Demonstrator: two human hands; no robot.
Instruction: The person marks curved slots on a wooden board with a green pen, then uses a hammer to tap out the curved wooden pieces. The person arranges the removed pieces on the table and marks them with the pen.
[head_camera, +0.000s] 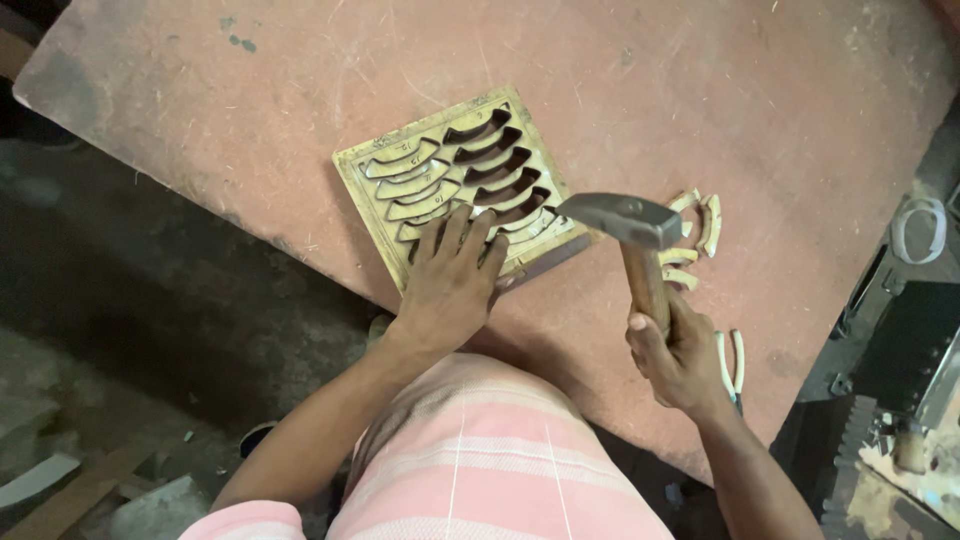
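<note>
Nearest the camera is the person's lap in pink and white striped cloth (480, 460), with both forearms reaching out over the near edge of a worn reddish table (780, 100). The right hand (680, 355) is clenched round the wooden handle of a hammer (640, 240), whose steel head hangs just above the table, close to the right edge of a flat yellowish wooden block (460, 185). The left hand (450, 285) lies open and flat, fingers spread, pressing down on the near part of that block; it grips nothing. The block sits near the middle of the table, turned at a slant, and is cut with two columns of curved, crescent-shaped slots: those in the left column look filled with pale pieces, while those in the right column look dark and hollow. Just beyond the hammer head, to the right of the block, a few loose pale curved pieces (695, 235) lie on the table, and a pair of scissors with white handles (733, 362) rests beside the right wrist. The step in hand appears to be hammering at the block while the other hand steadies it. The next blow would call for the flat hand to stay firm and its fingertips to be kept out from under the head, since they lie very near where the hammer hangs. Farther right, off the table, dark metal objects (900, 350) are too dim to make out.
</note>
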